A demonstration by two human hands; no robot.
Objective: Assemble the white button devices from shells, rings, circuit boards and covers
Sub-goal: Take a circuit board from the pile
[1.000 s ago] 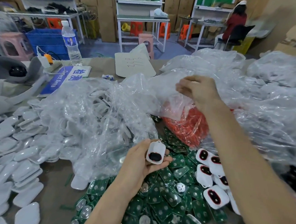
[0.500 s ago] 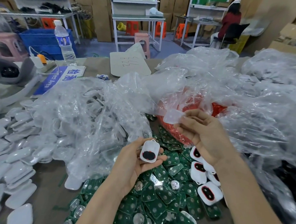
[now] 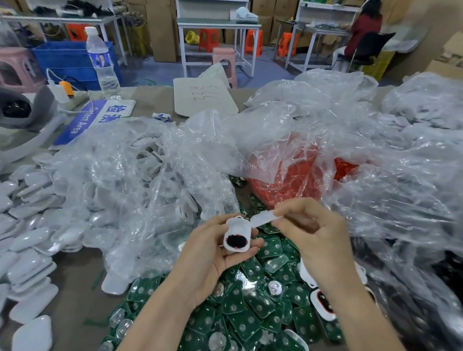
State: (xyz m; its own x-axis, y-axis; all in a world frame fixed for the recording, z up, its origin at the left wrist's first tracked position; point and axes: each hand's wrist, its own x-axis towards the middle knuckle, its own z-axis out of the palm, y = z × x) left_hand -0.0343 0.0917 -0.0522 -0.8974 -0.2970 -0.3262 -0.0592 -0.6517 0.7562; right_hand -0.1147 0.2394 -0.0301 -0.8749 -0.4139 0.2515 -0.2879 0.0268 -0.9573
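Observation:
My left hand (image 3: 211, 259) grips a white shell (image 3: 237, 236) with a black oval opening, held above a pile of green circuit boards (image 3: 245, 313). My right hand (image 3: 319, 241) pinches a translucent white piece (image 3: 263, 218) whose tip touches the shell's top edge. A clear bag holding red rings (image 3: 287, 179) lies just behind the hands. Partly built shells with red rings (image 3: 322, 305) peek out under my right forearm. White covers (image 3: 14, 242) spread over the left of the table.
Crumpled clear bags of white parts (image 3: 142, 182) fill the middle and right. A water bottle (image 3: 101, 59), a blue "Detect Area" sign (image 3: 92, 119) and a grey device (image 3: 13, 110) stand at the far left. A person sits at a bench far right.
My right hand came from the bag of red rings down toward me with the translucent piece and brought it to the shell. My left hand kept holding the shell.

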